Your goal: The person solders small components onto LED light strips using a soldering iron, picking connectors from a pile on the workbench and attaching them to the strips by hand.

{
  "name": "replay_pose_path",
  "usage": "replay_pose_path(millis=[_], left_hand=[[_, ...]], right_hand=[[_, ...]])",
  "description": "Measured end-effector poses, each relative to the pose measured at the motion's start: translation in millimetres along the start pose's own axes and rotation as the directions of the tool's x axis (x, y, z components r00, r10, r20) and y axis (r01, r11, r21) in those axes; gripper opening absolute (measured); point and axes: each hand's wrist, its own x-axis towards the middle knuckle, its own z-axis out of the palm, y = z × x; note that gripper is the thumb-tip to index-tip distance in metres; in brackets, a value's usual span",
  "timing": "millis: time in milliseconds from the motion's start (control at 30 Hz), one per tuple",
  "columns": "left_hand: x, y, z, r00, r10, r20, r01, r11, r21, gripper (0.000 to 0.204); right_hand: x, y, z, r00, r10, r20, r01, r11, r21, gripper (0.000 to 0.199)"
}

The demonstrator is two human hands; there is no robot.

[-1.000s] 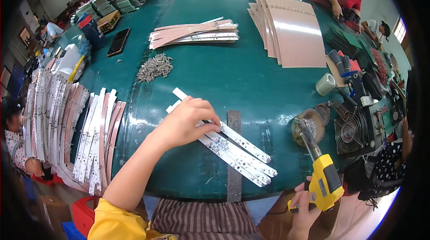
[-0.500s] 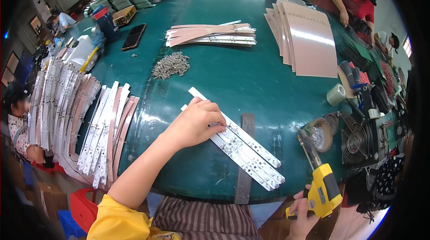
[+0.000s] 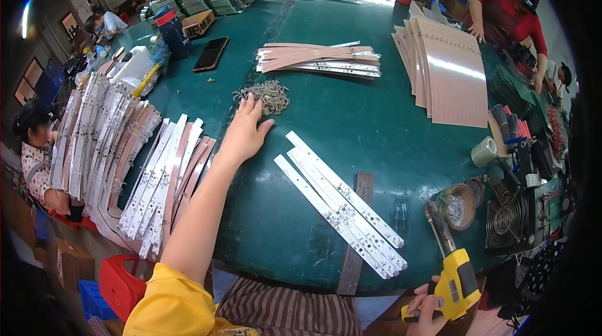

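My left hand [image 3: 246,132] reaches to the near edge of a pile of small grey metal parts [image 3: 274,97], fingers stretched out and the tips touching the pile. Nothing shows in its grasp. At the lower right, my right hand [image 3: 427,311] is wrapped round the handle of a yellow and black soldering gun [image 3: 458,284], whose tip points up and away near a small bowl of silvery bits [image 3: 456,209]. In front of me several white circuit board strips [image 3: 351,218] lie slanted side by side, their near ends across a dark flat bar [image 3: 359,242].
More strips [image 3: 160,185] lie at the left, next to a thick stack [image 3: 100,135]. Another bundle [image 3: 320,60] lies beyond the pile, with tan boards [image 3: 451,72] to its right. A phone [image 3: 211,54], a tape roll [image 3: 483,151] and a coiled stand [image 3: 505,210] surround the work. Co-workers sit around.
My left hand has let go of the white strips and moved away and left to the metal parts. The right hand still holds the soldering gun. The whole view has shifted slightly.
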Motion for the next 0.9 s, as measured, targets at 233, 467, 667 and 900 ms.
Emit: replay_pose_path(millis=[233,467,667,900], left_hand=[[-29,9,-11,1.000,0.015,0.010,-0.013,0.988,-0.154,0.047],[-51,20,-42,0.980,-0.195,-0.052,0.188,0.976,-0.110,0.041],[-49,22,-29,0.993,-0.079,-0.090,0.052,0.960,-0.274,0.025],[-54,20,-28,0.993,-0.080,-0.084,0.056,0.965,-0.257,0.020]], right_hand=[[0,4,0,0.999,0.007,0.039,-0.007,1.000,-0.010,0.044],[-1,-3,3,1.000,0.029,-0.003,-0.029,0.999,0.028,0.045],[-2,0,1,0.999,0.025,0.043,-0.027,0.998,0.060,0.046],[-4,0,-2,0.998,0.017,0.054,-0.020,0.998,0.052,0.047]])
